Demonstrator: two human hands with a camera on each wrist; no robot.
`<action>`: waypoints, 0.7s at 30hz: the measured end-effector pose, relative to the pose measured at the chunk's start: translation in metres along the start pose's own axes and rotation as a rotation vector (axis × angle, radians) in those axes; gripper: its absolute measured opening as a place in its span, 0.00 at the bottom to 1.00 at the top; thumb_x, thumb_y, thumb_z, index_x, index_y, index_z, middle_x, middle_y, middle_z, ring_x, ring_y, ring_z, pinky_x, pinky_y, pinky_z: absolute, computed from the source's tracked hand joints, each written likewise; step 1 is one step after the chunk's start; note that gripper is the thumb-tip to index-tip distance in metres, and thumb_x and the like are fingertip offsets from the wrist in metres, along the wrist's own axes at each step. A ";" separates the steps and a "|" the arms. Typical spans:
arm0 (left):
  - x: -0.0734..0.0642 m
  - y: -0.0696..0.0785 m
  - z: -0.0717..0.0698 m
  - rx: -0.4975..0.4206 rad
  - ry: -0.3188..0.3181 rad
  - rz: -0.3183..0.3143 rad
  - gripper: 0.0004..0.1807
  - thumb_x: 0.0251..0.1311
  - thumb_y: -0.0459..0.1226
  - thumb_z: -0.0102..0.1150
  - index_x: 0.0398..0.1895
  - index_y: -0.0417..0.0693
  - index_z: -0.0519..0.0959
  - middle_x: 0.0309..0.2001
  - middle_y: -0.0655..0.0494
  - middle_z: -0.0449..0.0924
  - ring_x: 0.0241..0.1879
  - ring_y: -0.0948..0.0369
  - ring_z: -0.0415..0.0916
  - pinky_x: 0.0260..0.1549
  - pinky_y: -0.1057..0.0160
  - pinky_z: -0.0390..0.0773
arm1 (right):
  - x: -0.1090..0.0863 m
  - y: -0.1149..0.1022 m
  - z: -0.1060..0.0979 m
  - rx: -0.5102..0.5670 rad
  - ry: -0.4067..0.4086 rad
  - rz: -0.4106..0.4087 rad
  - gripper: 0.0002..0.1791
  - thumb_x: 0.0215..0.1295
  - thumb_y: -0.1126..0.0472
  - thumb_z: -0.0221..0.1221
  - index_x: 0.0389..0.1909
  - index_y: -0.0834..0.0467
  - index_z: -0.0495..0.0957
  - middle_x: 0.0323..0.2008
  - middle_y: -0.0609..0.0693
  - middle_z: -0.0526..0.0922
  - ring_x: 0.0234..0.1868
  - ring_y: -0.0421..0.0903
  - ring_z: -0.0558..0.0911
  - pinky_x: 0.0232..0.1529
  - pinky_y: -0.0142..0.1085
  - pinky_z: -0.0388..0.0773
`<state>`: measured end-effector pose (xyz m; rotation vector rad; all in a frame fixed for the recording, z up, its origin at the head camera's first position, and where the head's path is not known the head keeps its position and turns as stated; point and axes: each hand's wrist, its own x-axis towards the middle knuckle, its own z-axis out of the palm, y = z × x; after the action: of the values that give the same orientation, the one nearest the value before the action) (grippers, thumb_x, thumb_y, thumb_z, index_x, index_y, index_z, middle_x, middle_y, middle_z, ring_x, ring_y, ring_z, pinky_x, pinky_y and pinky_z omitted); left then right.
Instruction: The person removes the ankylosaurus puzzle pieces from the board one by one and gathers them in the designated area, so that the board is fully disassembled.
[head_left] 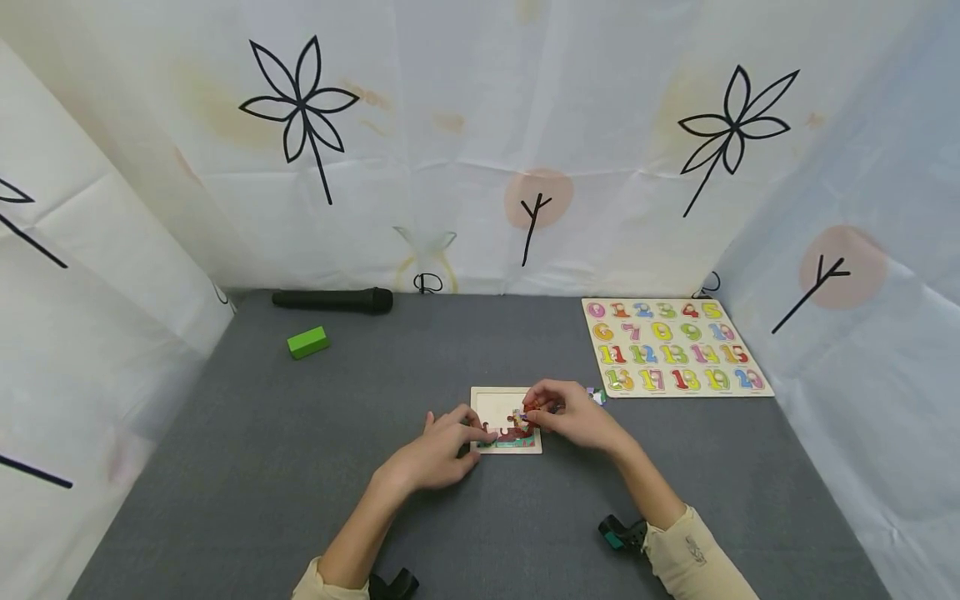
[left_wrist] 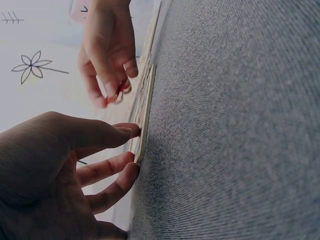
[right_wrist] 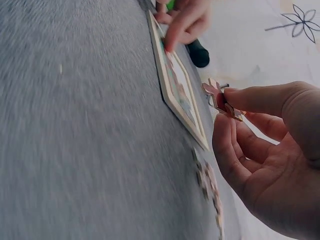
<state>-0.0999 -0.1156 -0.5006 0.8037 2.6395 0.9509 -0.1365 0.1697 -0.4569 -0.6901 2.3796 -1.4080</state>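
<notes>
The pale wooden rectangular puzzle tray [head_left: 504, 389] lies flat on the dark grey cloth-covered table [head_left: 315, 500], and serves as the landmark here. Along its near side sit fitted brown-and-green picture pieces [head_left: 513, 435], while most of its far left is bare. The person's left hand [head_left: 435, 450] is at the tray's left end, its loosely bent fingers touching the edge and one fingertip resting on the near-left pieces. Above the tray's right part, the right hand [head_left: 573, 412] pinches a small reddish-brown wooden jigsaw piece [right_wrist: 218, 97] between thumb and fingers, tilted and clear of the tray. Fitting this piece seems to be the step in hand. It would go best turned to match its neighbours' outline while in the air, then levelled and lowered straight down; a tilted entry could lift pieces already laid. Light steadying pressure from the left fingers should stop the tray sliding without covering the gap. A fingertip press would then seat it flush, better than forcing a mismatched tab. The loose thin puzzle pieces [right_wrist: 210, 185] just right of the tray are best left undisturbed by the right wrist.
</notes>
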 end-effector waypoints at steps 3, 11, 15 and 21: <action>0.001 -0.002 0.002 -0.003 0.000 -0.012 0.20 0.72 0.36 0.63 0.63 0.60 0.89 0.56 0.61 0.76 0.57 0.59 0.77 0.67 0.09 0.48 | -0.006 0.006 -0.009 0.004 0.016 0.009 0.10 0.75 0.66 0.66 0.51 0.67 0.84 0.40 0.60 0.88 0.36 0.40 0.84 0.36 0.32 0.84; -0.001 0.001 0.000 -0.003 0.002 -0.002 0.19 0.72 0.36 0.63 0.62 0.59 0.89 0.55 0.61 0.76 0.56 0.59 0.76 0.67 0.09 0.48 | -0.025 0.022 -0.034 -0.039 0.080 0.043 0.10 0.74 0.68 0.66 0.51 0.68 0.84 0.40 0.62 0.90 0.34 0.42 0.86 0.34 0.33 0.83; -0.001 0.004 -0.001 -0.006 0.008 0.008 0.19 0.71 0.35 0.63 0.62 0.58 0.89 0.56 0.59 0.76 0.56 0.58 0.77 0.66 0.09 0.49 | -0.032 0.028 -0.043 -0.079 0.104 0.060 0.09 0.74 0.69 0.66 0.50 0.69 0.84 0.40 0.62 0.89 0.34 0.42 0.86 0.33 0.34 0.84; 0.001 -0.005 0.006 0.013 0.030 0.019 0.20 0.71 0.36 0.63 0.62 0.60 0.89 0.55 0.62 0.75 0.53 0.63 0.76 0.66 0.08 0.49 | -0.036 0.037 -0.045 -0.169 0.113 0.044 0.06 0.73 0.70 0.65 0.46 0.66 0.86 0.36 0.56 0.91 0.34 0.37 0.86 0.36 0.31 0.82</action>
<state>-0.1006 -0.1154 -0.5080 0.8252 2.6703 0.9589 -0.1366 0.2370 -0.4674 -0.6090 2.6084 -1.2705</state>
